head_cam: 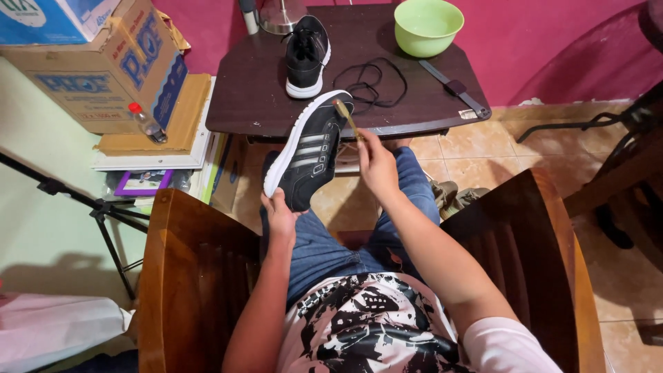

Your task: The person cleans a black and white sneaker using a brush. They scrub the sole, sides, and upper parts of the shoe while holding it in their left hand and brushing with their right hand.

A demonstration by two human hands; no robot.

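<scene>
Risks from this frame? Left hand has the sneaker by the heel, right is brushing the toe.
1. The left hand pinches only the heel of the black sneaker, so brush pressure may twist it loose.
2. The brush works near the table edge and could knock it.
3. The loose laces lie close by and could snag.

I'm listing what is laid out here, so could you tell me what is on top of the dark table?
On the dark table lie a black shoe, loose black laces, a green bowl and a flat grey tool. The held shoe hides part of the front edge.
</scene>
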